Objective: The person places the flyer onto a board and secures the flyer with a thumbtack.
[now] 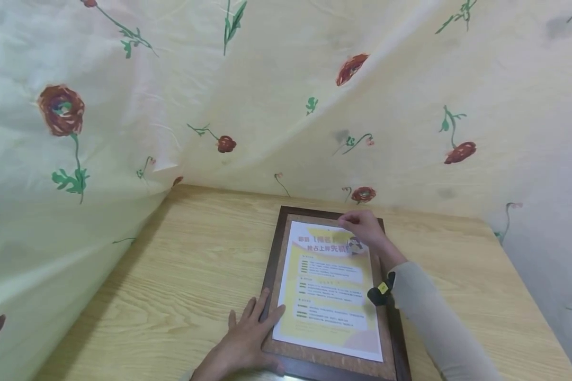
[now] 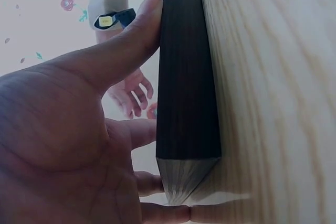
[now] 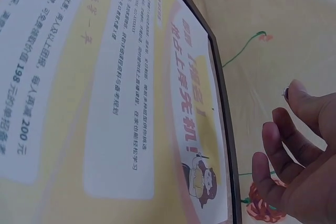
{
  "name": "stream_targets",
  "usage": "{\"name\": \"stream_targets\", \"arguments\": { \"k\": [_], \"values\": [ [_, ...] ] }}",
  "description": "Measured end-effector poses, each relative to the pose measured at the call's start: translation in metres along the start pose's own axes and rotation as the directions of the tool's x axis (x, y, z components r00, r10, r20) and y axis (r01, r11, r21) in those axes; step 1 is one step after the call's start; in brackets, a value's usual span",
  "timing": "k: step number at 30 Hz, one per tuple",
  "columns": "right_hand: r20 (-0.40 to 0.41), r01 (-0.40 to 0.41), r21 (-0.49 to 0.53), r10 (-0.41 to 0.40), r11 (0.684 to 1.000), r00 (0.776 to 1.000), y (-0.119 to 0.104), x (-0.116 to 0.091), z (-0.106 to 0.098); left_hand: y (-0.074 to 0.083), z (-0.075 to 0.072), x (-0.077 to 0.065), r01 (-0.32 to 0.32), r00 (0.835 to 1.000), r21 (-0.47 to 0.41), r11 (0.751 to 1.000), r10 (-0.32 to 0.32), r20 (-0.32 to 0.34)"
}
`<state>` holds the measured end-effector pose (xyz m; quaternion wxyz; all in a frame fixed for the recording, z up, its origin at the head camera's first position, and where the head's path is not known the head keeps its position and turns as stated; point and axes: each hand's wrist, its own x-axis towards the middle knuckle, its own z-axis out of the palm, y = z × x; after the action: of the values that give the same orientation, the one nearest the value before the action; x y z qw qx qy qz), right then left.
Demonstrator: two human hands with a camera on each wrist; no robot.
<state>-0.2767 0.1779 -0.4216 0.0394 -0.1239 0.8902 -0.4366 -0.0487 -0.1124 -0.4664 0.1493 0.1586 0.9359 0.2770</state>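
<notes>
A printed yellow-and-white poster (image 1: 331, 296) lies on a cork board (image 1: 310, 351) with a dark wooden frame (image 1: 271, 267). My left hand (image 1: 245, 338) rests around the frame's lower left corner, fingers spread. One fingertip reaches the poster's left edge; the thumb lies along the bottom rail. In the left wrist view, thumb and fingers flank the dark frame corner (image 2: 189, 93). Over the poster's top right, my right hand (image 1: 364, 227) hovers near the top rail. Its thumb and index finger pinch a small dark, silvery thumbtack (image 3: 286, 94), which the head view hides.
The framed board lies on a light wood-grain table (image 1: 195, 264). A cream flowered cloth (image 1: 267, 106) hangs behind the table and down its left side. On the right wrist sits a black strap with a yellow-marked block (image 1: 382, 289).
</notes>
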Motion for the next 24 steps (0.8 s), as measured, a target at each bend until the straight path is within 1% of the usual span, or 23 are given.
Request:
{"name": "stream_targets", "arguments": {
  "k": [7, 14, 18, 24],
  "values": [
    [0.014, -0.007, 0.011, 0.007, 1.0, 1.0, 0.002, 0.001, 0.002, 0.001, 0.0, 0.0, 0.004, 1.0, 0.001, 1.0, -0.004, 0.001],
    [0.013, -0.04, 0.046, 0.039, 0.998, 0.999, 0.003, 0.006, 0.009, 0.002, 0.001, 0.001, 0.012, 1.0, -0.004, 1.0, -0.012, 0.001],
    [0.026, -0.066, 0.042, 0.065, 0.997, 0.998, 0.003, 0.008, 0.012, 0.003, 0.001, 0.001, 0.017, 1.0, -0.001, 1.0, -0.017, -0.001],
    [0.031, -0.08, 0.029, 0.079, 0.996, 0.996, 0.005, 0.011, 0.015, 0.004, 0.0, 0.002, 0.02, 1.0, 0.003, 1.0, -0.02, 0.001]
  ]
}}
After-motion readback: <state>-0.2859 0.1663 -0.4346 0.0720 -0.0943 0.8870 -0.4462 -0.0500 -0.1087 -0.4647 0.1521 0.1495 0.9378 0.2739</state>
